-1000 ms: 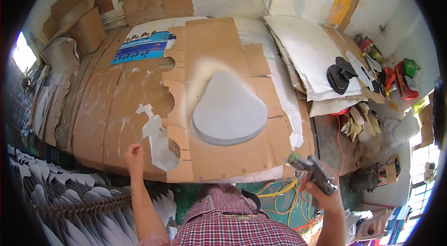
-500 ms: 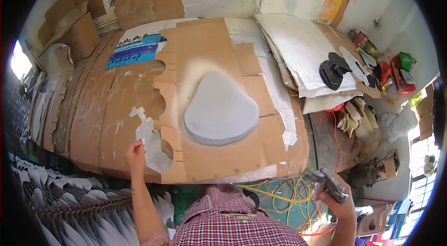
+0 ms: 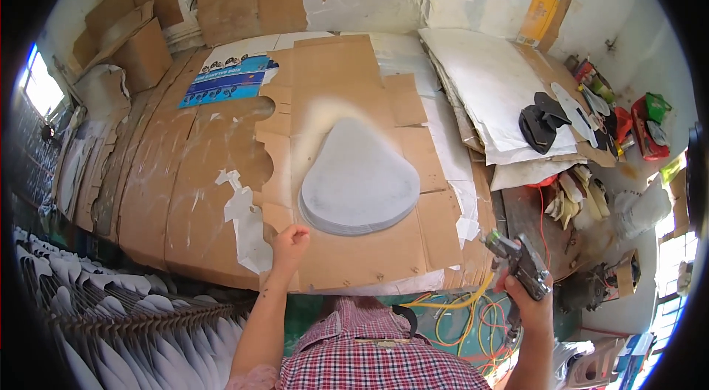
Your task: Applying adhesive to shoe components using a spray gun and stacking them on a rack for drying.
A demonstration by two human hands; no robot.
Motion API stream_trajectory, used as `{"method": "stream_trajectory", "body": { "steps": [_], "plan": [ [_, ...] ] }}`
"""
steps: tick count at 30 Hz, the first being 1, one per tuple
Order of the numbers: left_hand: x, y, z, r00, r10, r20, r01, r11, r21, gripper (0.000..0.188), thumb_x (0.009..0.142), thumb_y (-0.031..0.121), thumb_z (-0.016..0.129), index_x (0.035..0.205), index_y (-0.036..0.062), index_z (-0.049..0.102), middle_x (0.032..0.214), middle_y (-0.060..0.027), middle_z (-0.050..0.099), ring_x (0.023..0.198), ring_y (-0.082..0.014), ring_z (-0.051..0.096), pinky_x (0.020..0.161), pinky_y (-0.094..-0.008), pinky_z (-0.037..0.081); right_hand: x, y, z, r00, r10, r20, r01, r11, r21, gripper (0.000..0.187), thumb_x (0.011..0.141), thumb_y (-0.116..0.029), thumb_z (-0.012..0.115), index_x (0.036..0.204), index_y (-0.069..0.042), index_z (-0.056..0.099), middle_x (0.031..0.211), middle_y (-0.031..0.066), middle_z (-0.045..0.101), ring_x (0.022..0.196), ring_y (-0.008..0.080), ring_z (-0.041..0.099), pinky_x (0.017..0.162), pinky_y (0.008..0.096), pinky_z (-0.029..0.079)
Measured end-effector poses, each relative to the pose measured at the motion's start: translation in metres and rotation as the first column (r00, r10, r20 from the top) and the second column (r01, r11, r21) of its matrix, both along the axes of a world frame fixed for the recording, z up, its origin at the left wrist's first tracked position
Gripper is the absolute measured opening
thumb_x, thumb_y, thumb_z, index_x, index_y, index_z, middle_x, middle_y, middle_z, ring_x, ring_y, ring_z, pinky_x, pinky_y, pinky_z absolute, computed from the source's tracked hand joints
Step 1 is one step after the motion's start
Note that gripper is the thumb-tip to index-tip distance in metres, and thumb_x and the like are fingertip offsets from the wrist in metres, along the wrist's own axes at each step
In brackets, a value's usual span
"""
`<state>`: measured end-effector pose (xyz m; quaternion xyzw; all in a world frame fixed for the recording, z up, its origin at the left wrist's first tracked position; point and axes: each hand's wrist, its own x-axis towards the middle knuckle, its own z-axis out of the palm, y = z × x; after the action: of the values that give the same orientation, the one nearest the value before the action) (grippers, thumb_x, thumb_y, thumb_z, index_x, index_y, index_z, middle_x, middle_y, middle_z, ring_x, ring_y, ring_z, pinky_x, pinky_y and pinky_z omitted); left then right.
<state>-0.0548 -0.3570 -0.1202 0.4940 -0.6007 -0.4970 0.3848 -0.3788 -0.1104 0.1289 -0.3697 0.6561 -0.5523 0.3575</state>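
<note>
A stack of thin, rounded-triangular grey sheets [image 3: 360, 179] lies on the cardboard-covered table [image 3: 354, 261], its layered edge showing at the front. My left hand [image 3: 289, 244] hovers close to the stack's front left side, fingers curled together, with nothing visible in them. Off the table's front right corner, my right hand [image 3: 533, 303] grips a metal spray gun [image 3: 523, 266], its nozzle end pointing to the upper left. Pale overspray marks the cardboard around the stack's far left edge.
A torn white paper piece [image 3: 249, 227] lies left of my left hand. White sheets [image 3: 491, 87] are piled at the right, bearing a black part [image 3: 543, 122]. Racked grey pieces [image 3: 140, 316] stand at the lower left. Yellow and orange hoses [image 3: 461, 309] coil below the table.
My left hand has moved right, from beside the torn white paper toward the stack. The spray gun in my right hand has risen slightly and tilted. The whole view has shifted a little.
</note>
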Motion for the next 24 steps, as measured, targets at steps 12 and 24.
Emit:
{"method": "stream_trajectory", "body": {
  "steps": [12, 24],
  "plan": [
    [-0.031, -0.071, -0.054, 0.869, 0.112, 0.482, -0.123, 0.992, -0.009, 0.018, 0.080, 0.009, 0.053, 0.094, 0.0030, 0.064, 0.087, -0.0147, 0.065, 0.084, -0.0290, 0.062, 0.075, -0.0360, 0.048, -0.024, 0.009, 0.005, 0.991, 0.127, -0.039, -0.123, 0.988, 0.092, 0.062, 0.072, -0.018, 0.074, 0.124, 0.002, 0.046, 0.078, 0.0086, 0.061, 0.067, 0.0152, 0.059, 0.063, 0.0290, 0.048],
    [-0.061, -0.088, -0.067, 0.629, 0.227, 0.743, -0.163, 0.974, -0.160, 0.028, 0.080, 0.012, 0.058, 0.107, 0.0077, 0.061, 0.110, -0.0145, 0.057, 0.097, -0.0344, 0.058, 0.083, -0.0419, 0.047, -0.039, 0.014, 0.002, 0.965, 0.249, -0.078, -0.241, 0.966, 0.096, 0.053, 0.075, -0.002, 0.066, 0.124, 0.002, 0.047, 0.083, 0.0077, 0.061, 0.073, 0.0132, 0.059, 0.064, 0.0261, 0.047]
  ]
}}
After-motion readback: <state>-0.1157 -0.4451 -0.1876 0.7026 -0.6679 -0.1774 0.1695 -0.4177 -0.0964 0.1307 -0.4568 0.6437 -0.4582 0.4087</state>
